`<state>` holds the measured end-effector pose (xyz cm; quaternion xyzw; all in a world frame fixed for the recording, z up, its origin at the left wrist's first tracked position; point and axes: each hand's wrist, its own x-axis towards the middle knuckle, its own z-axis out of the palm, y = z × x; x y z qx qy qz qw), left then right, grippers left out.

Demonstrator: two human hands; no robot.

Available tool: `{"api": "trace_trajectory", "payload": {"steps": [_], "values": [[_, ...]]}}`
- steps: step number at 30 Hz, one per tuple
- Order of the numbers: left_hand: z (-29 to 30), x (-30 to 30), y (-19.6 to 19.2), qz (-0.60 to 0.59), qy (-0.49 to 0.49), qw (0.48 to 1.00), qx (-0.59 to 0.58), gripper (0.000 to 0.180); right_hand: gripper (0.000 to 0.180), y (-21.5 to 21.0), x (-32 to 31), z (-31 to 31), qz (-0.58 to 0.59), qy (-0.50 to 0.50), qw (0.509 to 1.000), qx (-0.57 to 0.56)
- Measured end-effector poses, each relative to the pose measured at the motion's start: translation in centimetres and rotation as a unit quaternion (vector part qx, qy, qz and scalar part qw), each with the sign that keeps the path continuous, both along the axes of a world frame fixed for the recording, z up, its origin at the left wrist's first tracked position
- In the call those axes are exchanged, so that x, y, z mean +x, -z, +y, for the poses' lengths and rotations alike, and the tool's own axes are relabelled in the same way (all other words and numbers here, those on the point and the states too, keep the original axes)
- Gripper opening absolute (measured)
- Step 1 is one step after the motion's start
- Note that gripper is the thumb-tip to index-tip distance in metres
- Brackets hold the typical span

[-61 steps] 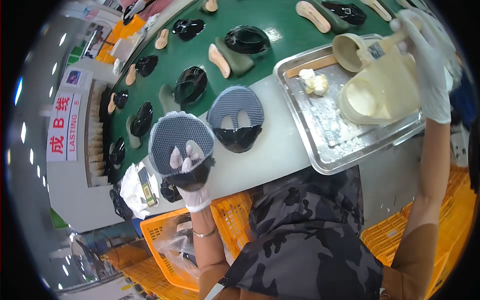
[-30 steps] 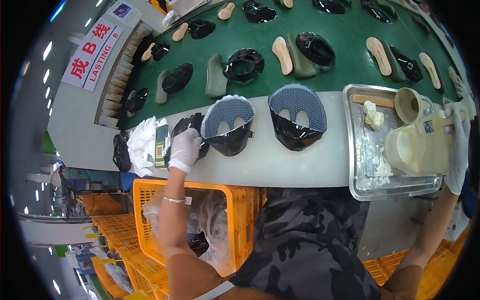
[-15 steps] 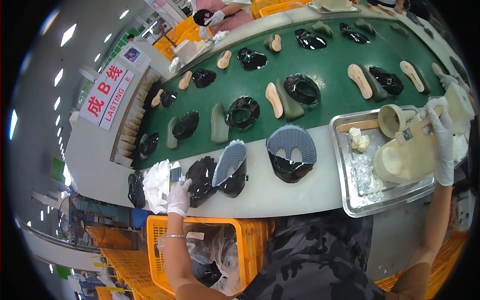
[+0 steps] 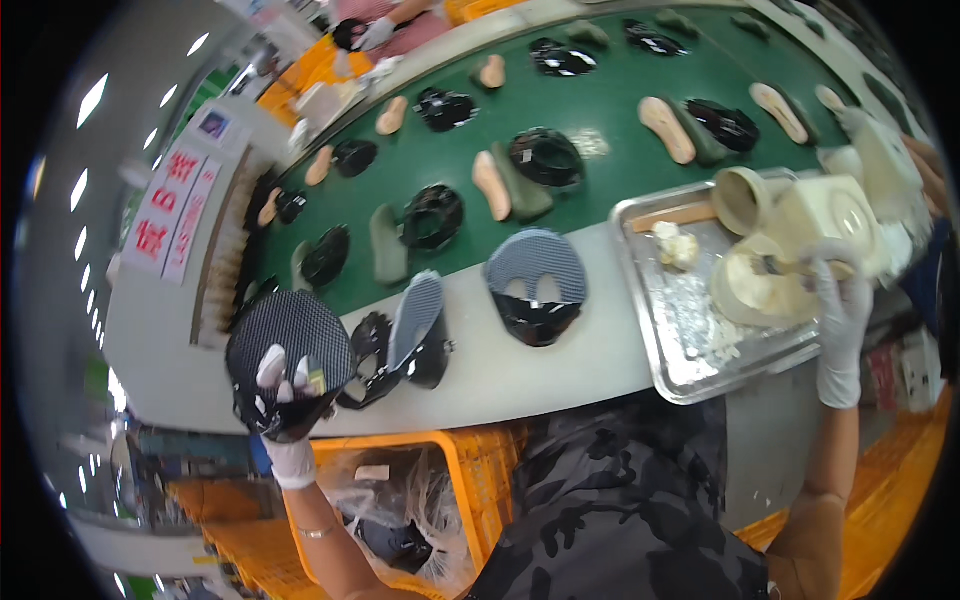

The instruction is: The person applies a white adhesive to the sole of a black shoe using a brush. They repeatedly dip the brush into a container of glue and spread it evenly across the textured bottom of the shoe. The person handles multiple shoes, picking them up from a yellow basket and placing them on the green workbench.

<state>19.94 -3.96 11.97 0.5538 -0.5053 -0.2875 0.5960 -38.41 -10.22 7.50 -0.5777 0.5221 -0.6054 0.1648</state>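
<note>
My left hand, in a white glove, holds up a glossy black shoe upper with a dark mesh lining. Its fingertips poke through the upper's openings, beside a small yellowish tag. My gloved right hand is closed on a brush, whose bristle end dips into a cream-coloured pot of white paste. The pot rests in a metal tray. Between my hands, on the pale table edge, stand a black upper with a blue-grey lining, another such upper and a dark upper.
A green conveyor belt carries black uppers, tan insoles and olive shoe lasts. A plastic-lined orange crate stands below the table edge. Across the belt, a gloved co-worker's hand holds a black piece.
My left hand has lifted a black upper from the table and moved left with it. My right hand has lowered the brush into the pot. The whole view has shifted.
</note>
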Motion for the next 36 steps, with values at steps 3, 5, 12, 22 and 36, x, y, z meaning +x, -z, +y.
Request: {"api": "trace_trajectory", "payload": {"steps": [3, 5, 12, 22, 36], "values": [[-1.6, -7.2, -0.7, 0.049, 0.105, 0.993, 0.014, 0.042, 0.010, 0.9, 0.6, 0.0, 0.169, 0.021, 0.985, -0.031], [-2.0, -8.0, 1.5, 0.135, 0.089, 0.987, 0.021, 0.050, 0.013, 1.3, 1.2, -1.1, 0.251, 0.004, 0.965, -0.076], [-6.2, -19.1, 4.0, 0.155, 0.327, 0.929, 0.075, 0.038, 0.013, 3.3, 0.8, -0.4, 0.230, -0.057, 0.971, -0.041], [-9.2, -27.6, 7.2, 0.281, 0.508, 0.731, 0.358, 0.033, 0.016, 2.5, 0.8, 0.6, -0.054, -0.063, 0.996, -0.036], [-9.4, -32.1, 8.0, 0.182, 0.592, 0.646, 0.446, 0.039, 0.017, -0.2, 3.5, -2.6, 0.078, -0.154, 0.971, -0.166]]}}
